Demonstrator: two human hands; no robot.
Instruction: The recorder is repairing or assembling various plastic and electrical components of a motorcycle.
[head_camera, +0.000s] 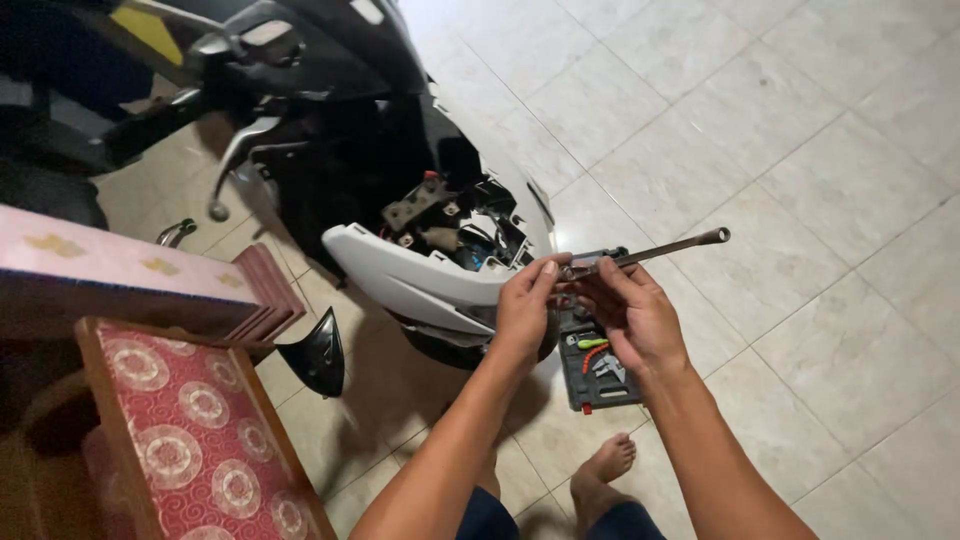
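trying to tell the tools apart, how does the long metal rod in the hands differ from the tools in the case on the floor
The metal rod is held in the air by both hands, the left hand and the right hand; the tools lie in the open dark case on the tiled floor. The rod is long and plain grey; the tools are shorter, some with green or red-orange parts. Both sit beside the scooter.

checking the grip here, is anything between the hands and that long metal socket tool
Nothing visible: the left hand and right hand both touch the socket tool directly, above the open tool case.
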